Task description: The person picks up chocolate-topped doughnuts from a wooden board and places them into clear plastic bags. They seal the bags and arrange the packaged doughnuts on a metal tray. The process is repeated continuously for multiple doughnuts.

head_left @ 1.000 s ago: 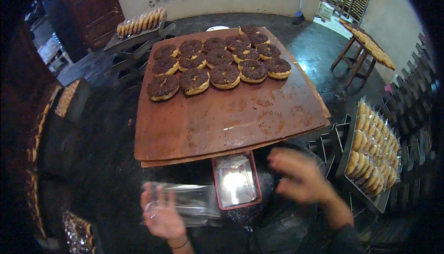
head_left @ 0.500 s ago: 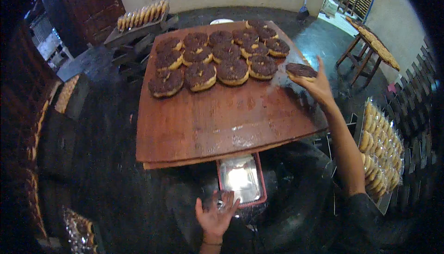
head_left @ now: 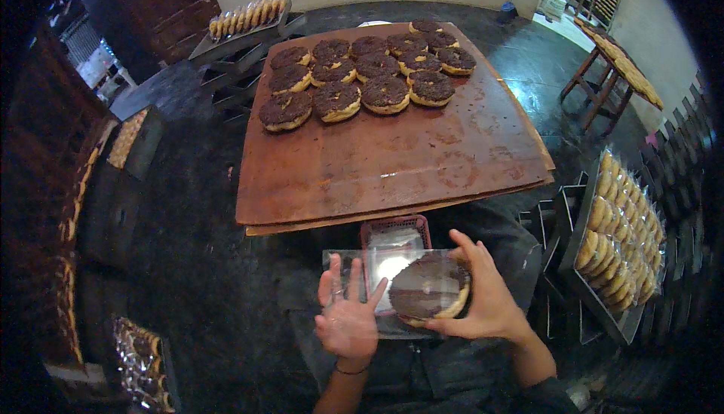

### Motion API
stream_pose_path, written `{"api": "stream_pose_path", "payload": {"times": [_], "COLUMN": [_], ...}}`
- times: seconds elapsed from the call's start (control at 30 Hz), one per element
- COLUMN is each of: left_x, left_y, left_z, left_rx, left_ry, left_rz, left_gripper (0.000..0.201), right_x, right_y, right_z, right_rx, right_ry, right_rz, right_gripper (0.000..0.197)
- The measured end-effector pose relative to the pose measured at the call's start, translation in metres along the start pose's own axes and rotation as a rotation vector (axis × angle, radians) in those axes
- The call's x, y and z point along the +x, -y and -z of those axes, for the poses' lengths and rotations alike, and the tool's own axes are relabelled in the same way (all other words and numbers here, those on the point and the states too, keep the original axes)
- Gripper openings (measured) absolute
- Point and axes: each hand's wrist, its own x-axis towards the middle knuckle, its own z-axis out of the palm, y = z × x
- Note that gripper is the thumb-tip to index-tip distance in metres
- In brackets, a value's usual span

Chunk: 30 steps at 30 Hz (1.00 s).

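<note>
My right hand (head_left: 494,305) grips a chocolate-sprinkled donut (head_left: 428,287) by its edge, thumb below and fingers above. A clear plastic bag (head_left: 383,305) spreads between my hands and overlaps the donut's left part. Fingers apart, my left hand (head_left: 351,320) shows through the bag; I cannot tell whether it is inside or behind it. Below and partly behind the bag is a pink-rimmed basket (head_left: 394,223) with clear plastic in it. Rows of similar chocolate-topped donuts (head_left: 337,102) sit on the far half of a brown wooden board (head_left: 339,173).
At the right, a tray of bagged pastries (head_left: 622,237) rests on dark racks. A wooden bench (head_left: 611,75) bearing flat baked goods stands farther back. More wrapped pastries (head_left: 250,16) are at the far left, and another tray (head_left: 143,369) lies at the lower left.
My right hand has brought the donut from the board's right side down to the bag near my left hand. The view has shifted slightly.
</note>
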Motion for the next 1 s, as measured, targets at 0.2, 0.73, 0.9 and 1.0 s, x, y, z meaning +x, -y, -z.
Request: {"api": "stream_pose_path", "payload": {"times": [0.2, 0.73, 0.9, 1.0], "left_x": [0.005, -0.004, 0.002, 0.003], "left_y": [0.002, -0.001, 0.000, 0.004], "left_z": [0.014, -0.033, -0.039, -0.052], "left_rx": [-0.471, -0.142, -0.065, -0.044], "left_ry": [-0.226, -0.255, -0.152, -0.231], "left_rz": [0.203, 0.306, 0.304, 0.208], "left_gripper": [0.082, 0.079, 0.082, 0.071], "right_x": [-0.003, -0.001, -0.025, -0.031], "right_y": [-0.002, 0.042, 0.031, 0.025], "right_z": [-0.042, -0.048, -0.050, -0.056], "right_rx": [0.129, 0.024, 0.060, 0.036], "right_ry": [-0.199, -0.012, 0.117, 0.149], "right_rz": [-0.004, 0.544, 0.400, 0.411], "right_gripper": [0.102, 0.030, 0.024, 0.025]}}
